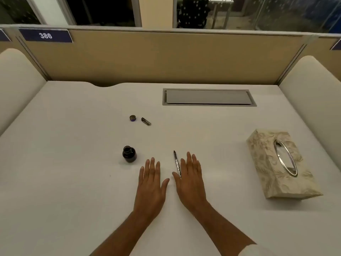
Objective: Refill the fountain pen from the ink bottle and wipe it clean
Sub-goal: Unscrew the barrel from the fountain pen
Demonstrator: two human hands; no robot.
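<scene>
Two flat, empty hands, left (150, 183) and right (191, 182), rest lower centre. Filling looks next: pinch the pen (176, 161), then dip it into the open bottle (129, 154) to the left.

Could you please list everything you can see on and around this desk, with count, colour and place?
desk: one, white, fills the view
ink bottle: one, dark, uncapped, centre-left
bottle cap: one, dark, behind the ink bottle
pen cap: one, dark with metal clip, just right of the bottle cap
fountain pen: one, dark and silver, uncapped, lying at centre
tissue box: one, beige patterned, right side
cable hatch: one, grey, closed, rear
partition: one, beige, behind the desk
number plate: one, blue, "386", on the partition
left hand: flat on the desk
right hand: flat, alongside the fountain pen
</scene>
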